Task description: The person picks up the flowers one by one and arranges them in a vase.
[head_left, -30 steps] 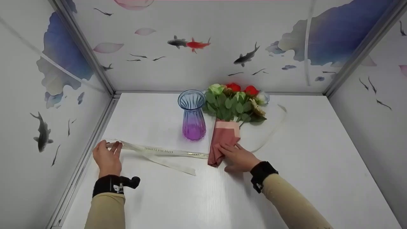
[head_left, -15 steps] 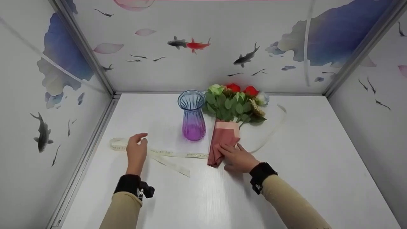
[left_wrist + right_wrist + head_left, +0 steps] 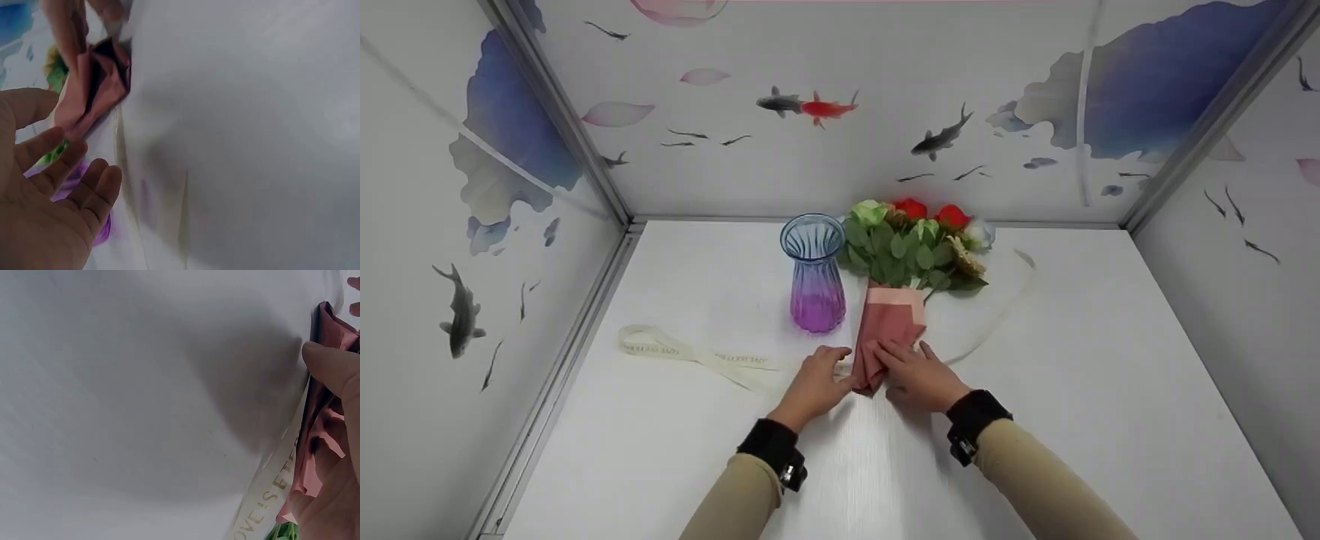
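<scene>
In the head view a bouquet of artificial-looking flowers lies on the table, its stems wrapped in dusky pink paper (image 3: 891,319). My right hand (image 3: 924,376) holds the wrapped stems near the bottom, with fingers over the paper and the thumb (image 3: 329,363) along its side edge. Just left of the wrap is my left hand (image 3: 814,384), its fingers apart and holding nothing; whether its fingertips touch the paper I cannot tell. A cream ribbon (image 3: 660,347) printed with gold letters runs under the wrap, looping at the left. Its other end (image 3: 1005,315) curves away to the right.
A ribbed glass vase (image 3: 815,277), blue fading to purple, stands upright left of the bouquet. White panels with painted fish (image 3: 826,107) enclose the white table (image 3: 1110,420) at the back and both sides.
My left hand has let go of the ribbon at the left and moved right to the wrap. The ribbon's left end stays as a loop. My right hand has hardly moved.
</scene>
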{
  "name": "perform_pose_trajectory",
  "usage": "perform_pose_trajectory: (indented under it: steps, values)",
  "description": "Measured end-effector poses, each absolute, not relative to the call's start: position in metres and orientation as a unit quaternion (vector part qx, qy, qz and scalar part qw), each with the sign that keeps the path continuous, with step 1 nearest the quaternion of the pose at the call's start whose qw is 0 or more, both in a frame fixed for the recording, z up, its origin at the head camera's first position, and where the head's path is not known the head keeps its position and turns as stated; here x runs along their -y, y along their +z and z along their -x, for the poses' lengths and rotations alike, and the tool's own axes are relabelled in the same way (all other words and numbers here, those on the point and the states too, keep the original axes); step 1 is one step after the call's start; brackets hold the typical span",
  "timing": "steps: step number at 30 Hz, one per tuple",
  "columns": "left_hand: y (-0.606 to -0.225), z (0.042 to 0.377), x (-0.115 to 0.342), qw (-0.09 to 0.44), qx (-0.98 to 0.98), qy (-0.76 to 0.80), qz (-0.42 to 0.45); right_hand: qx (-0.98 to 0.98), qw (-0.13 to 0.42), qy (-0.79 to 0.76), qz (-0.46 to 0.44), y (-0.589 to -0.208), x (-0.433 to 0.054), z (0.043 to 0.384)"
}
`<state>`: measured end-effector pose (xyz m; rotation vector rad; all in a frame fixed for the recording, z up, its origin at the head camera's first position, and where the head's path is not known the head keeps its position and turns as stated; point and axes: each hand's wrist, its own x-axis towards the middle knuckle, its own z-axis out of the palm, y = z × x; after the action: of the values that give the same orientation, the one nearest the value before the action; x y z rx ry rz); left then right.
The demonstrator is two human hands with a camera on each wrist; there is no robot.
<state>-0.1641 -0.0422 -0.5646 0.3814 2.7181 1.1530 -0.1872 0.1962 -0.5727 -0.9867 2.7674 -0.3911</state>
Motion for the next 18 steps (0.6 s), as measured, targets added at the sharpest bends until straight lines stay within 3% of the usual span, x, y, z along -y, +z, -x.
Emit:
perform_pose_trajectory:
  steps: [6,18]
  values:
    - [-0.573,0.161,0.007,0.09,-0.933,0.327,-0.121,-0.936,0.025,-0.141,0.32,-0.573,-0.198,0.182]
    - [-0.576,0.161,-0.007,0.021,-0.954,0.265,-0.136,-0.943,-0.087,-0.186,0.263,-0.575,-0.206,0.182]
